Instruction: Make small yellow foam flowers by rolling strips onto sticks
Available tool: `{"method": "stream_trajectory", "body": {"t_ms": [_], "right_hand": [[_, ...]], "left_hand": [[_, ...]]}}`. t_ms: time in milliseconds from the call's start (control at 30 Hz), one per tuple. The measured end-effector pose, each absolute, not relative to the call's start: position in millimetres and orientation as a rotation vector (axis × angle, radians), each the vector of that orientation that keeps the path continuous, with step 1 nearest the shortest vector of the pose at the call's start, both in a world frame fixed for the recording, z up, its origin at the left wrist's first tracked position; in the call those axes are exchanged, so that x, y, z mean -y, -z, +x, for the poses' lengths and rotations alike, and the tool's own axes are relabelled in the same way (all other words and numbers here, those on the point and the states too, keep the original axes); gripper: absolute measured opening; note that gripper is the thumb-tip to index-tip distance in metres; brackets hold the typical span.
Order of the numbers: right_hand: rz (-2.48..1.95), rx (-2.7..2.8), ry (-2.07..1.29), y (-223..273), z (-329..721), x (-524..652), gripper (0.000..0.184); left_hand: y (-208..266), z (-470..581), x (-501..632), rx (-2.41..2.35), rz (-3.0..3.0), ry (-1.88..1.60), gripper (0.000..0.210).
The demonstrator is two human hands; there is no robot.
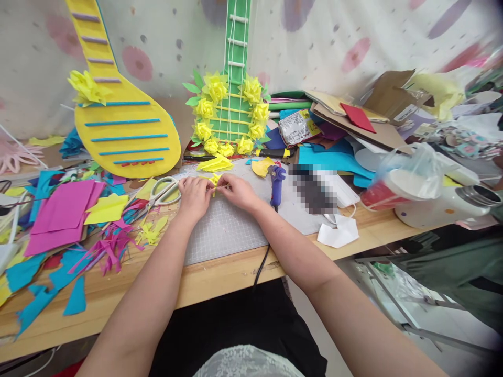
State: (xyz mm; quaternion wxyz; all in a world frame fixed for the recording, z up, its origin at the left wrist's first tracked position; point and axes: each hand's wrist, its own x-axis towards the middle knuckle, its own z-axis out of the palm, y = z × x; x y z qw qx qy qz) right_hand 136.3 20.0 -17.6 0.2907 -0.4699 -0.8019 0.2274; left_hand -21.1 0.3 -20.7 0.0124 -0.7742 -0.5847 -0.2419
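Over the grey cutting mat (228, 230), my left hand (195, 198) and my right hand (238, 192) meet with fingers pinched. A small piece of yellow paper (214, 179) is between them, partly hidden by the fingers, with a thin stick-like line at the fingertips. Just beyond lie folded yellow paper strips (215, 164). White-handled scissors (164, 191) rest left of my left hand. A purple glue gun (276, 186) is to the right of my right hand, its black cord running off the table's front edge.
Behind stand a yellow guitar-shaped cutout (128, 131) and a green one (231, 112) ringed with yellow paper flowers. Magenta sheets (63, 214) and coloured scraps cover the left side. To the right are stacked cardboard (349, 125), a bagged cup (408, 183) and a white bottle (436, 209).
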Motion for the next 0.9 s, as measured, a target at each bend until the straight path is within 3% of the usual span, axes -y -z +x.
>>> {"method": "stream_trajectory", "body": {"t_ms": [433,900], "right_hand": [[-1.48,2.133,-0.608,16.6,131.3,-19.8,0.023],[-1.461,2.168,-0.697,17.5,134.4,-24.7,0.032]], "left_hand": [[16.8,-19.9,1.0,1.815,-2.41,0.778,0.015],[13.2,-20.3,1.5,1.999,-2.38,0.991,0.006]]}}
